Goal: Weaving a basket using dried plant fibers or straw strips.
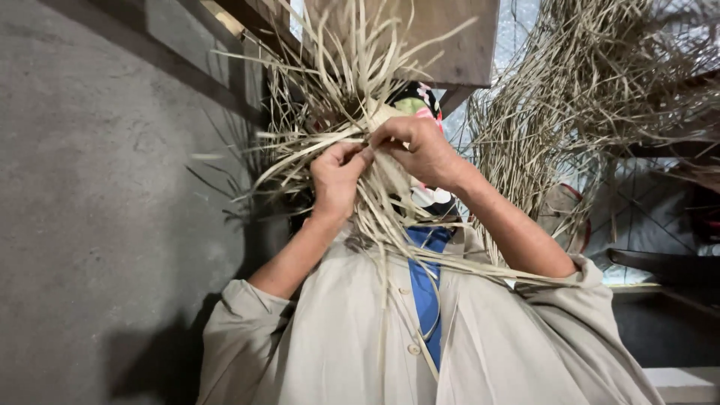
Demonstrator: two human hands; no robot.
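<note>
Grey concrete wall (97, 210) on one side. Big hanging heap of dry tan straw strips (600, 82) on other.

Half-woven bundle of pale flat straw strips (337, 97) held up mid-frame.

Left hand (336, 176), right hand (420, 150) both pinched tight on strips, thumbs meeting.

Risk, judged: brittle strip snapping under hard pull; loose ends tangling.

Weave centre hidden behind knuckles.

Dry matt straw strips (337, 82), rough concrete wall (90, 187), wooden beam (450, 37)

I see a grey concrete floor (90, 225), a wooden beam (442, 45) overhead, and a dark bench (660, 262).
</note>
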